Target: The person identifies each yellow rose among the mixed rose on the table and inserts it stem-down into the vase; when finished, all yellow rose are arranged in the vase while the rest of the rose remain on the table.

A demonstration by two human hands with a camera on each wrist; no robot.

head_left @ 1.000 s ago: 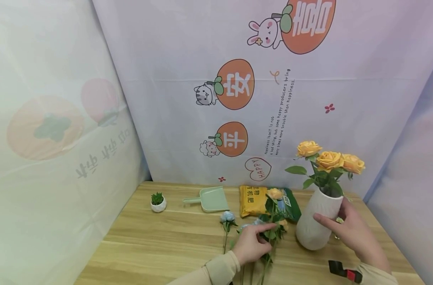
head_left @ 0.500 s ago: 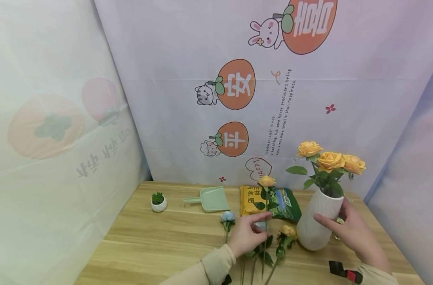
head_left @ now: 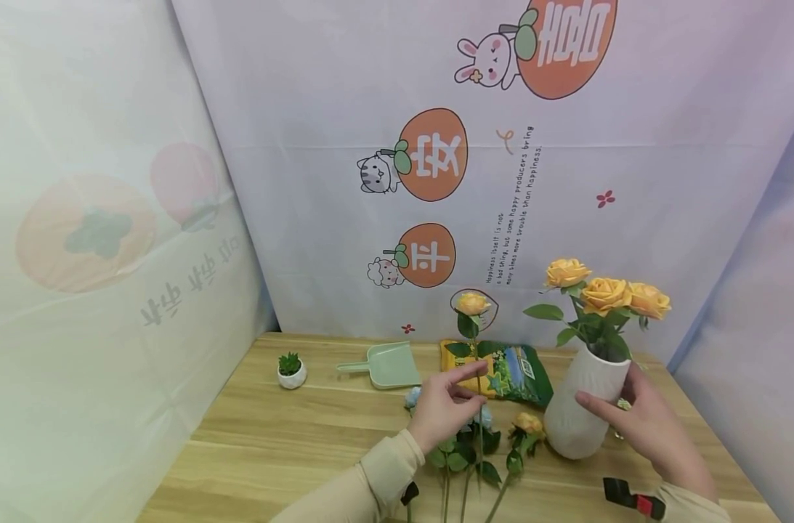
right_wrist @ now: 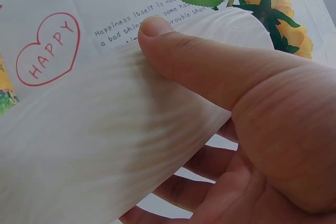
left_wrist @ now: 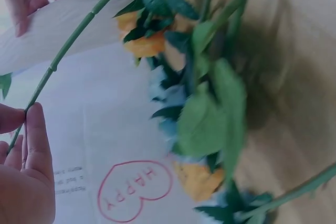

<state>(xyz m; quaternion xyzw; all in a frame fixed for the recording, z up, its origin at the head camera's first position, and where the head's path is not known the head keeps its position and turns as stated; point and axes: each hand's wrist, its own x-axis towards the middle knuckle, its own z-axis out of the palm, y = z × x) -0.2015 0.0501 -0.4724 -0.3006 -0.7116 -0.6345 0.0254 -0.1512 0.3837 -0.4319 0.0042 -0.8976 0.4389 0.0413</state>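
Observation:
My left hand (head_left: 445, 407) pinches the thin green stem of a yellow rose (head_left: 473, 304), which stands nearly upright above the table. The left wrist view shows that stem (left_wrist: 63, 51) between thumb and fingers. At the right, my right hand (head_left: 658, 432) grips a white ribbed vase (head_left: 582, 407), thumb in front and fingers behind it, and the vase leans slightly. Several yellow roses (head_left: 606, 296) stand in the vase. Below my left hand lie another yellow rose (head_left: 527, 423) and blue flowers (head_left: 484, 416), partly hidden by leaves and the hand.
Behind the flowers lies a yellow and green printed bag (head_left: 517, 374). A pale green dustpan (head_left: 393, 365) and a small potted succulent (head_left: 291, 370) sit toward the back left of the wooden table (head_left: 272, 450). Printed cloth hangs behind and at the sides.
My left hand has raised the yellow rose out of the lying flowers and moved it up and slightly left. The right hand and vase have stayed in place.

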